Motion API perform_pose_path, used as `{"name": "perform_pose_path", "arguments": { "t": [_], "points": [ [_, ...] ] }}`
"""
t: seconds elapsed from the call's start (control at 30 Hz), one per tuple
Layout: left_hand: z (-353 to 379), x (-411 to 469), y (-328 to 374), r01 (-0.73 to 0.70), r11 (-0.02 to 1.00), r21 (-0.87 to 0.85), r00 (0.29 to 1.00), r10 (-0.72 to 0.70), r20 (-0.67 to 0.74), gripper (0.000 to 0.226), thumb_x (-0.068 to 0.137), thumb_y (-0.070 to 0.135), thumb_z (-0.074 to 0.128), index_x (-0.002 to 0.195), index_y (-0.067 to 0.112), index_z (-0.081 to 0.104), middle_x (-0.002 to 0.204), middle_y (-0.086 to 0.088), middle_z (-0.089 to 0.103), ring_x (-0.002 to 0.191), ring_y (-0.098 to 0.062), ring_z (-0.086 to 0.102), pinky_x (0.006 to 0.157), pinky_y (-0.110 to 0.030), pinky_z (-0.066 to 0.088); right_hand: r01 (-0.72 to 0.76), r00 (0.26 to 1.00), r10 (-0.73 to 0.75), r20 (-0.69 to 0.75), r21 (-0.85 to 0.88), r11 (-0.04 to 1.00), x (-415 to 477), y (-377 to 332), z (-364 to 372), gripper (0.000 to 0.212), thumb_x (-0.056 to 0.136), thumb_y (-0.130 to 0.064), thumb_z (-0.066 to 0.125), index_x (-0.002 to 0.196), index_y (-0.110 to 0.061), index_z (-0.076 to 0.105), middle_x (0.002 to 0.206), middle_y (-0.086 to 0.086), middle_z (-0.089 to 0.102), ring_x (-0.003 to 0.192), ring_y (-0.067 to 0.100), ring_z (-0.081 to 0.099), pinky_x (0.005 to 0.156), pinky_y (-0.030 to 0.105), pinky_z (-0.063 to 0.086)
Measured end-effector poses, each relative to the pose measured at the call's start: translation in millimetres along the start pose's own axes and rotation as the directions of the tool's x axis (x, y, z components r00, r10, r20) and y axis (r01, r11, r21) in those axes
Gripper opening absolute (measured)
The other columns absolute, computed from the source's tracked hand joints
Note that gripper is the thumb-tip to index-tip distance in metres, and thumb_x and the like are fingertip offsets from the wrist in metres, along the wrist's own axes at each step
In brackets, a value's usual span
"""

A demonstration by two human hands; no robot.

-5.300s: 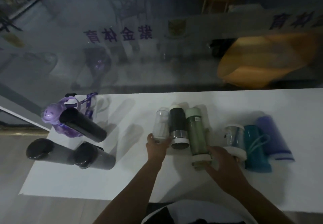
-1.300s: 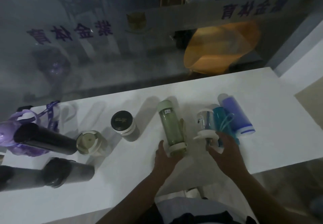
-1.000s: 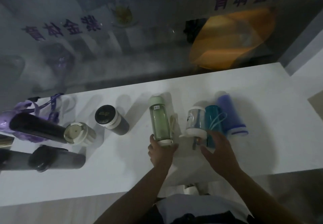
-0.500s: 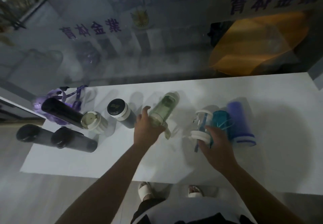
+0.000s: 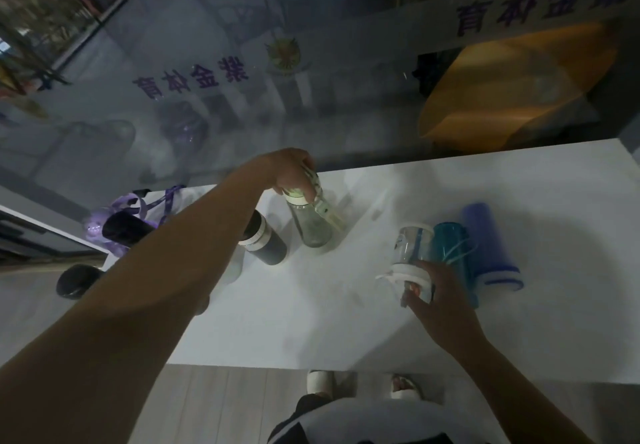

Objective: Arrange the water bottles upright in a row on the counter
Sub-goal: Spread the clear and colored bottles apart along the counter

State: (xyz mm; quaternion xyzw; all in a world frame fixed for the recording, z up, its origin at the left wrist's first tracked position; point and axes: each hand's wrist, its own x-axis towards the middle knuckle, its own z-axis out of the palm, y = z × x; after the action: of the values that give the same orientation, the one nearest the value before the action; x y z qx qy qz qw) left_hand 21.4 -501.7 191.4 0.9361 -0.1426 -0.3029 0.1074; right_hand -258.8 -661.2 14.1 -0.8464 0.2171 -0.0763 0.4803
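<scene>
My left hand grips the pale lid of the green bottle, which stands upright on the white counter. Just left of it a dark bottle with a white band stands upright. My right hand is closed around the white lid end of a clear bottle lying on its side. Beside that lie a teal bottle and a blue bottle. My left forearm hides the bottle left of the dark one.
At the counter's left end lie a black bottle over a purple bottle with a strap, and another black bottle. A glass wall with purple lettering runs along the counter's far edge. My feet show below the near edge.
My left hand lifted the green bottle from lying flat, carried it back and left, and stood it upright beside the dark bottle. My right hand stayed at the clear bottle's lid.
</scene>
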Motion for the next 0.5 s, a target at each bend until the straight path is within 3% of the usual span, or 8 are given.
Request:
{"name": "perform_pose_path", "arguments": {
  "t": [0.07,0.27,0.5],
  "points": [
    [-7,0,-6,-0.011,0.997,0.071,1.0,0.009,0.02,0.064,0.059,0.017,0.087,0.114,0.026,0.057,0.116,-0.003,0.052,0.098,-0.029,0.057,0.063,-0.032,0.058,-0.015,1.0,0.015,-0.017,-0.001,1.0,-2,0,1,0.049,0.08,-0.023,0.074,0.125,-0.02,0.055,0.115,-0.001,0.054,0.103,0.016,0.055,0.092,0.035,0.051],
    [-2,-3,-30,-0.072,0.97,0.233,0.997,0.064,0.041,0.067,0.057,0.023,0.087,0.115,0.029,0.053,0.114,0.0,0.056,0.096,-0.026,0.059,0.07,-0.033,0.054,-0.057,0.998,0.057,-0.017,0.025,0.998,-8,-1,9,0.047,0.082,-0.019,0.073,0.125,-0.016,0.054,0.117,0.003,0.054,0.104,0.018,0.054,0.091,0.033,0.05],
    [-2,-4,-58,-0.126,0.97,0.21,0.992,0.124,0.023,0.077,0.059,0.029,0.086,0.126,0.04,0.047,0.125,0.0,0.053,0.103,-0.026,0.058,0.088,-0.041,0.054,-0.069,0.998,0.069,-0.012,-0.04,0.997,-5,-7,19,0.05,0.083,-0.014,0.071,0.13,-0.011,0.053,0.127,0.009,0.051,0.103,0.012,0.05,0.082,0.009,0.035]
  ]
}}
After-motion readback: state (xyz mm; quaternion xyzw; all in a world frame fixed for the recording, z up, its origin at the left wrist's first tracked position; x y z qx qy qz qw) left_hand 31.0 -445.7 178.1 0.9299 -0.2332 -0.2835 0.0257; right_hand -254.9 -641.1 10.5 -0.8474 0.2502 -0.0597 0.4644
